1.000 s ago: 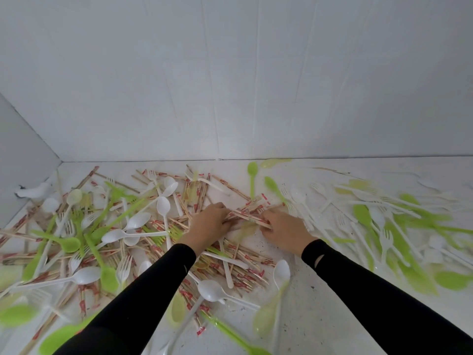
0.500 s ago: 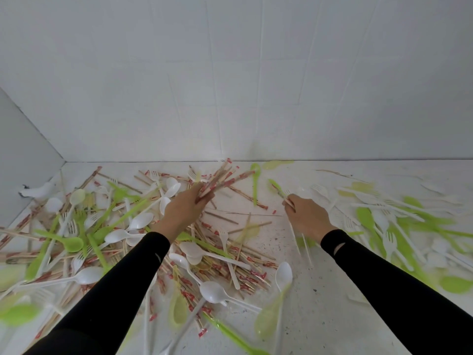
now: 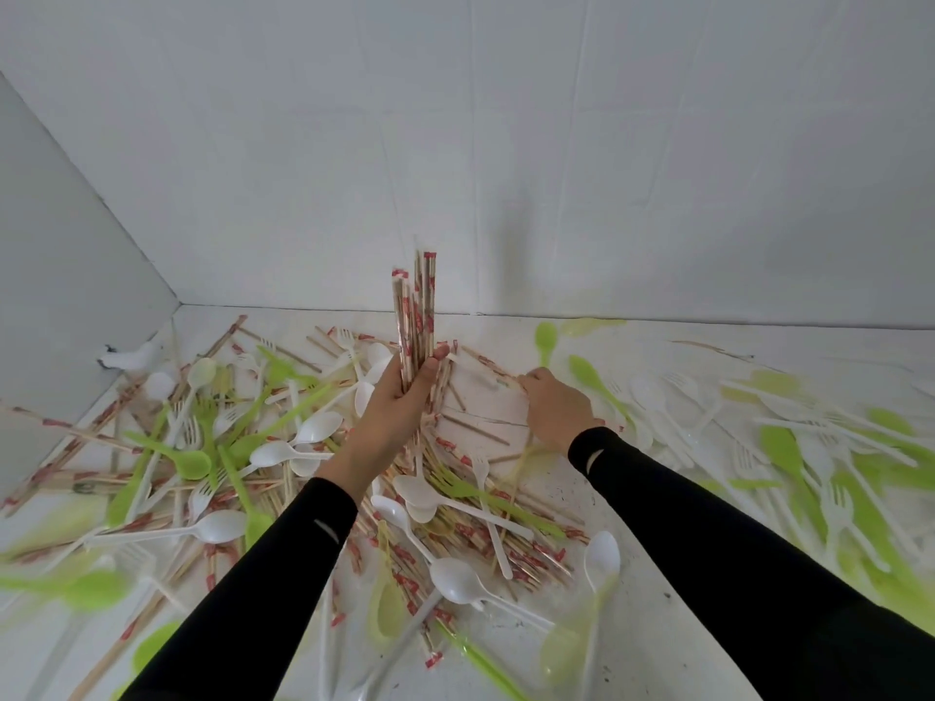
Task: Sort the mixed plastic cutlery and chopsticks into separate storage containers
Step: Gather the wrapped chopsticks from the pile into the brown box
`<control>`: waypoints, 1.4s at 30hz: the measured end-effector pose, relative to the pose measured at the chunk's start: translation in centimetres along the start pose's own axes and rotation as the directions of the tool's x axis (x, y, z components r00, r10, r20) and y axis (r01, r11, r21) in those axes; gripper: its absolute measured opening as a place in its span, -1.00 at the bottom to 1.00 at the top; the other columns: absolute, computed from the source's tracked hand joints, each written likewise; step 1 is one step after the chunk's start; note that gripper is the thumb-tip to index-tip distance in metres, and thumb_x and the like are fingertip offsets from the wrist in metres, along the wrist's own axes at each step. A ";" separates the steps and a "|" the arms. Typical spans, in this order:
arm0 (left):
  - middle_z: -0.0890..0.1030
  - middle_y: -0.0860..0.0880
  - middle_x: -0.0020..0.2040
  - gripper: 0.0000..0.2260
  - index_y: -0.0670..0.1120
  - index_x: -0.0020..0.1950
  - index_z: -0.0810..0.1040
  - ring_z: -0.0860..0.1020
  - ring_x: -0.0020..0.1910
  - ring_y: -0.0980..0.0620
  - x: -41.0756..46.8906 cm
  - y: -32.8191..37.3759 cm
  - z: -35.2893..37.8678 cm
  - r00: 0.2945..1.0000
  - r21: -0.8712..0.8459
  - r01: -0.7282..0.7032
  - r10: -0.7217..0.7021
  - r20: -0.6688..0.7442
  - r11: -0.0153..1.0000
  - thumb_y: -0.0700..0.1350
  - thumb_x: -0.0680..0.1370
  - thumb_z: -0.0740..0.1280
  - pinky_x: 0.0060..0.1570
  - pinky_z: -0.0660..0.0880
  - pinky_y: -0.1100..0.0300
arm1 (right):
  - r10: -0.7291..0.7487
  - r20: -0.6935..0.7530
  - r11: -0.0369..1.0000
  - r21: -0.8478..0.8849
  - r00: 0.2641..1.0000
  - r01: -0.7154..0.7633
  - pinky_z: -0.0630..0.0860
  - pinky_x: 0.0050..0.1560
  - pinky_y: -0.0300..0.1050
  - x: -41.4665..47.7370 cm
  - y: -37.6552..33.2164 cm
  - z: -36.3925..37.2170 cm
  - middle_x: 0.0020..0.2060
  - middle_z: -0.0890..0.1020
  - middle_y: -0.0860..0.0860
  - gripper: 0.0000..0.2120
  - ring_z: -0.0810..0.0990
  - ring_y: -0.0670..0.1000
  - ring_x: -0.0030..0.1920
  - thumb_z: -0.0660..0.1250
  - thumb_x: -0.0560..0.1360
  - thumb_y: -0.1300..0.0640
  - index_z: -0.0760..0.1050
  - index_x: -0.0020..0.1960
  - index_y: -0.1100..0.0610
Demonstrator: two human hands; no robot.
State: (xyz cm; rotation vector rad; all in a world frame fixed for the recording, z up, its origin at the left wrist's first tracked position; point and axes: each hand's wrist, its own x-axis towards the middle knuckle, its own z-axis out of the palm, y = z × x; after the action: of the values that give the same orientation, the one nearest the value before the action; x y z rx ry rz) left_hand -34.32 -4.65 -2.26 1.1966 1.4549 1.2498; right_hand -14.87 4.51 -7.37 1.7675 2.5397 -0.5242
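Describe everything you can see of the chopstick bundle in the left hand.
The bundle is several thin, pale wooden-looking chopsticks in clear sleeves printed red. It stands nearly upright, held above the pile, its top ends uneven. The left hand grips its lower part, fingers and thumb curled round it. Its lower ends and exact count cannot be made out.

We find bare table (image 3: 652, 634) along the near edge right of centre, plus a small patch toward the far edge between the left hand (image 3: 397, 402), gripping an upright chopstick bundle (image 3: 417, 316), and the right hand (image 3: 556, 409). A cutlery heap (image 3: 243, 447) blocks the left side, scattered forks (image 3: 837, 503) the right edge.
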 end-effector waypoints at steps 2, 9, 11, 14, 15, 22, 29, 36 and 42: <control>0.59 0.26 0.20 -0.70 0.01 0.36 0.51 0.47 0.17 0.48 -0.4 0.0 0.2 0.999 0.005 -0.035 0.035 -0.009 0.999 0.02 0.65 0.23 0.04 0.39 0.59 | -0.008 -0.035 0.995 -0.103 0.999 0.005 0.40 -0.32 -0.11 0.1 0.0 0.5 0.27 0.41 0.05 -0.62 0.56 0.12 -0.14 0.12 0.57 0.36 0.38 0.35 0.16; 0.71 -0.06 -0.15 -0.87 -0.06 0.05 0.58 0.69 -0.11 0.02 -0.8 -0.8 1.4 0.979 -0.070 -0.081 0.066 -0.194 0.994 -0.06 0.55 0.41 -0.06 0.60 0.17 | 0.072 -0.081 0.997 0.047 0.994 -0.069 0.35 -0.23 -0.10 -0.2 0.7 0.6 -0.05 0.43 0.06 -0.89 0.46 0.08 -0.20 0.16 0.59 0.23 0.45 0.03 0.21; 0.70 0.00 -0.22 -0.85 -0.05 0.01 0.58 0.68 -0.16 0.06 -1.2 -1.2 1.8 0.975 -0.041 -0.081 0.071 -0.208 0.996 -0.03 0.51 0.44 -0.14 0.56 0.23 | 0.091 -0.083 0.986 0.145 0.992 -0.079 0.30 -0.28 -0.13 -0.8 1.3 0.2 -0.15 0.38 0.02 -0.91 0.43 0.07 -0.22 0.21 0.55 0.17 0.37 -0.12 0.16; 0.68 -0.01 -0.24 -0.76 -0.11 0.02 0.58 0.67 -0.18 0.03 -2.0 -1.7 2.1 0.976 -0.060 -0.093 0.079 -0.204 0.994 0.00 0.47 0.46 -0.15 0.58 0.20 | 0.132 -0.142 0.951 0.298 0.981 -0.085 0.23 -0.36 -0.13 -2.2 2.4 -0.6 -0.28 0.36 -0.01 -0.77 0.34 0.02 -0.33 0.26 0.51 0.09 0.26 -0.25 0.09; 0.67 0.00 -0.25 -0.78 -0.11 0.01 0.58 0.66 -0.19 0.02 -2.2 -1.8 2.0 0.975 -0.068 -0.101 0.085 -0.206 0.993 -0.01 0.48 0.46 -0.15 0.59 0.19 | 0.146 -0.154 0.941 0.328 0.977 -0.089 0.25 -0.37 -0.12 -2.7 2.7 -1.1 -0.31 0.38 -0.01 -0.76 0.33 0.01 -0.35 0.25 0.52 0.07 0.25 -0.26 0.08; 0.72 0.03 -0.18 -0.88 -0.07 -0.03 0.66 0.68 -0.08 0.12 -3.3 -3.0 2.1 0.984 -0.021 -0.021 0.017 -0.177 1.000 -0.04 0.56 0.38 -0.05 0.57 0.27 | 0.023 -0.005 0.842 0.539 1.000 -0.017 0.30 -0.33 -0.16 -5.3 3.0 -3.4 -0.32 0.42 -0.03 -0.80 0.35 -0.02 -0.36 0.29 0.55 -0.02 0.35 -0.07 0.09; 0.67 -0.10 -0.07 -0.86 -0.14 0.14 0.50 0.67 -0.10 -0.06 -3.5 -1.2 1.3 0.930 -0.084 -0.238 0.202 -0.307 0.968 -0.14 0.68 0.19 -0.11 0.58 0.17 | -0.215 0.040 0.916 0.355 0.976 0.187 0.29 -0.33 -0.18 -8.1 0.0 -0.2 -0.29 0.47 -0.04 -0.73 0.38 -0.04 -0.38 0.11 0.67 -0.07 0.44 -0.01 0.09; 0.46 -0.11 -0.38 -0.62 -0.22 -0.16 0.51 0.41 -0.46 -0.03 -4.7 0.7 -0.7 0.925 -0.053 -0.186 0.157 -0.345 0.981 0.10 0.58 0.31 -0.47 0.37 0.14 | -0.252 0.042 0.967 0.038 0.967 0.250 0.49 -0.14 -0.07 -9.6 -0.8 2.3 0.21 0.36 -0.01 -0.60 0.55 0.04 -0.08 0.12 0.67 -0.05 0.39 0.43 0.09; 0.59 -0.03 -0.43 -0.63 -0.20 -0.30 0.57 0.52 -0.47 0.08 -8.1 -0.1 -1.4 0.977 0.084 -0.018 0.036 -0.212 0.996 0.08 0.52 0.37 -0.41 0.48 0.29 | -0.042 -0.041 0.999 0.009 0.998 0.042 0.37 -0.22 -0.11 -9.9 3.0 1.5 0.15 0.39 0.03 -0.69 0.51 0.05 -0.11 0.10 0.67 -0.02 0.46 0.18 0.18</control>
State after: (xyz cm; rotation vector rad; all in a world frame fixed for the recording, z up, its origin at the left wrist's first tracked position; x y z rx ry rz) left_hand -34.30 -12.83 -2.00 1.1673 1.6648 1.3828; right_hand -8.84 -3.96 -7.72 1.7495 2.6112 -0.5085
